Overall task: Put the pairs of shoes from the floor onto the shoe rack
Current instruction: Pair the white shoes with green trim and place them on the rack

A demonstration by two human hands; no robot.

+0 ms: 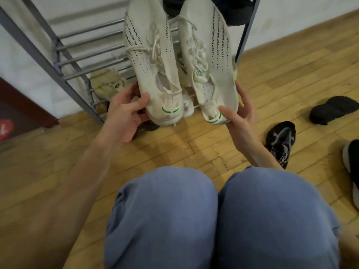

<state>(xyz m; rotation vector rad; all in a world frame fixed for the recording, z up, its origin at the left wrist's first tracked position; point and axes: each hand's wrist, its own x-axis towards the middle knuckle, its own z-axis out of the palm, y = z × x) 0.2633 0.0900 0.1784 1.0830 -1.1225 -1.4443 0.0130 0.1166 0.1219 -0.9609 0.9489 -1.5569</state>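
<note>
Each of the hands grips one white knit lace-up sneaker by its heel: left hand (124, 111) the left sneaker (153, 61), right hand (240, 115) the right sneaker (209, 59), toes over the grey metal-bar shoe rack (91, 45). Heel-only grips may let toes dip between bars; the rack's far edge is hidden, possibly crowded.

White sneakers (174, 61) with black dotted lines and green heel marks, grey rack (58, 55), yellow-brown floor (174, 148)

My knees in blue trousers (213, 220) filled the space below my hands. Wooden parquet floor (174, 148) spread beneath them, a white wall (291, 20) rose beyond, and a dark red mat (17, 113) lay far left.
</note>
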